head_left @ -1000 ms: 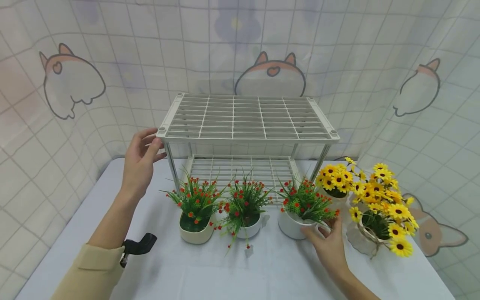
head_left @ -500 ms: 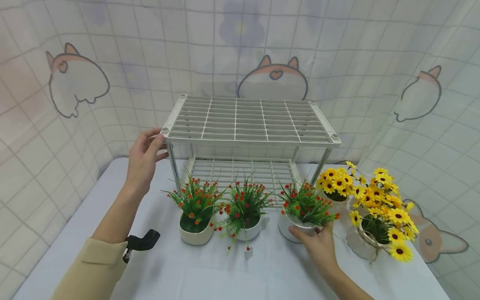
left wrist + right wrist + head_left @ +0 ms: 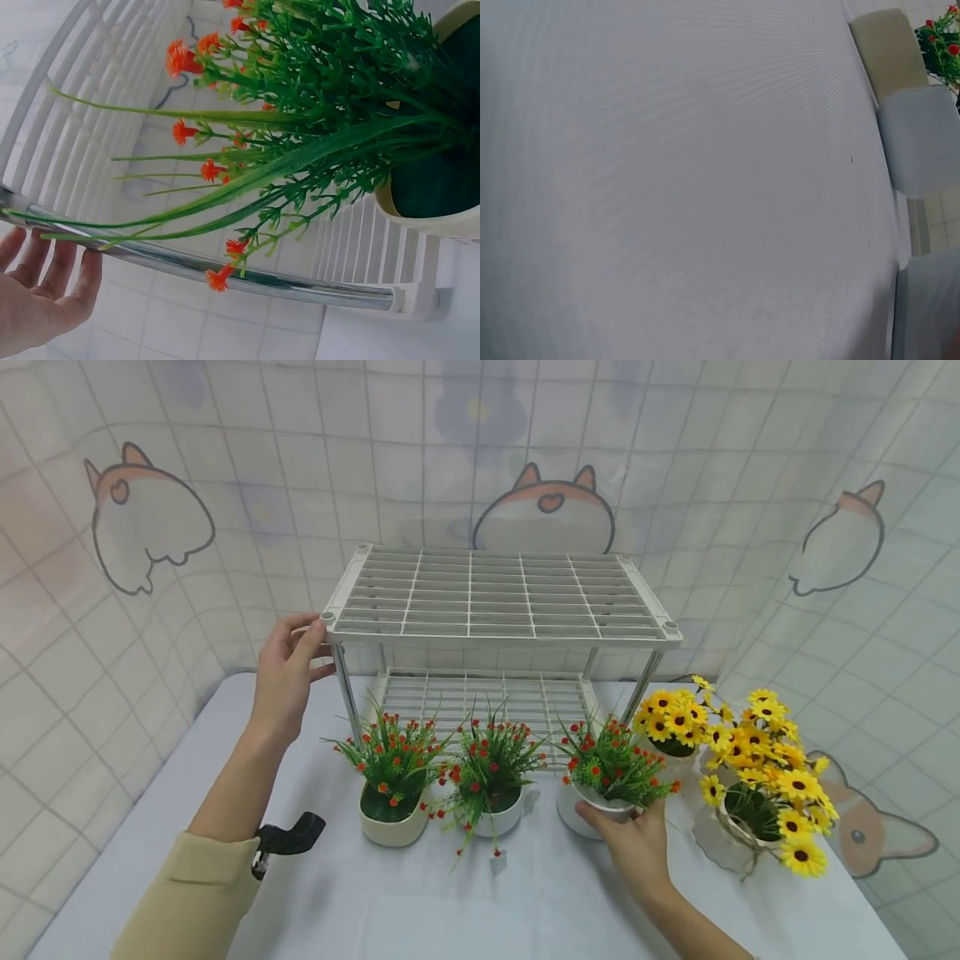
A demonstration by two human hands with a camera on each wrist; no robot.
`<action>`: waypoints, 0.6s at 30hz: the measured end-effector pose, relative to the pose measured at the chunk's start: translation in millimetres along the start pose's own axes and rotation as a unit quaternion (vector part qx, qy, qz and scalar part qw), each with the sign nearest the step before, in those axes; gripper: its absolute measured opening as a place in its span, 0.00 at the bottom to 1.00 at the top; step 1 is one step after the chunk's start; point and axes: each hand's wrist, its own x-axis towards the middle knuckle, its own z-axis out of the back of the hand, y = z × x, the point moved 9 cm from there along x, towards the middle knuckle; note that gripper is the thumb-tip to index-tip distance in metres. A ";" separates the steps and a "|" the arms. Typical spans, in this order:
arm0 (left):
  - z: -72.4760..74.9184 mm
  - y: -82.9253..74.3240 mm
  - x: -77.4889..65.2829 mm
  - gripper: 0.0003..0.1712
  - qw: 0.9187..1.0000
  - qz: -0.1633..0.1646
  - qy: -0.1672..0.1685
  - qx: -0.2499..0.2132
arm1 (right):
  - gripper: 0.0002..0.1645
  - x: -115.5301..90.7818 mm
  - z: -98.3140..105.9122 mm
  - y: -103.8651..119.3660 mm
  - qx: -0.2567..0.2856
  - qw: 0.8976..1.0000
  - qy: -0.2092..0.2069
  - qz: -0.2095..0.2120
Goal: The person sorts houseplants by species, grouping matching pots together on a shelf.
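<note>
A two-tier white rack (image 3: pixel 498 597) with metal posts stands at the back of the table. My left hand (image 3: pixel 283 681) holds its front left corner, thumb at the edge; the fingertips (image 3: pixel 90 262) touch it beside the post. My right hand (image 3: pixel 637 852) grips the rim of a white pot (image 3: pixel 577 814) with red-flowered greenery, thumb in front, other fingers partly hidden. To its left stand another white pot (image 3: pixel 498 822) and a cream pot (image 3: pixel 392 831), both with similar red-flowered plants. In the right wrist view the held pot (image 3: pixel 930 300) shows at the lower right edge.
Yellow sunflowers (image 3: pixel 787 785) in a pale pot tied with twine stand at the right, with a second yellow-flowered pot (image 3: pixel 671 764) behind. White cloth (image 3: pixel 450 918) covers the table. A patterned curtain (image 3: pixel 262 460) hangs behind the rack.
My right hand has moved slightly left and closed its grip on the right-hand white pot. The left hand stays at the rack corner. The head view has shifted a little.
</note>
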 end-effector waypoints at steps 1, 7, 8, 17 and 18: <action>-0.6 -0.4 0.0 0.27 1.000 -0.001 -0.002 -0.002 | 0.67 0.0 0.6 0.2 -0.003 1.000 -0.004 -0.002; -1.7 0.5 -0.5 0.25 1.000 0.015 -0.011 -0.021 | 0.64 0.5 3.5 1.3 0.005 1.000 -0.018 0.012; -1.8 1.0 -0.5 0.24 0.999 0.018 -0.011 -0.025 | 0.64 0.3 4.2 0.7 0.005 1.000 -0.021 0.012; -1.5 3.3 0.7 0.22 0.999 0.023 -0.016 -0.036 | 0.66 -1.2 14.1 13.4 0.028 0.997 -0.056 0.047; -0.7 3.9 0.9 0.21 0.999 0.024 -0.019 -0.040 | 0.66 -1.4 14.8 18.0 0.025 0.997 -0.057 0.050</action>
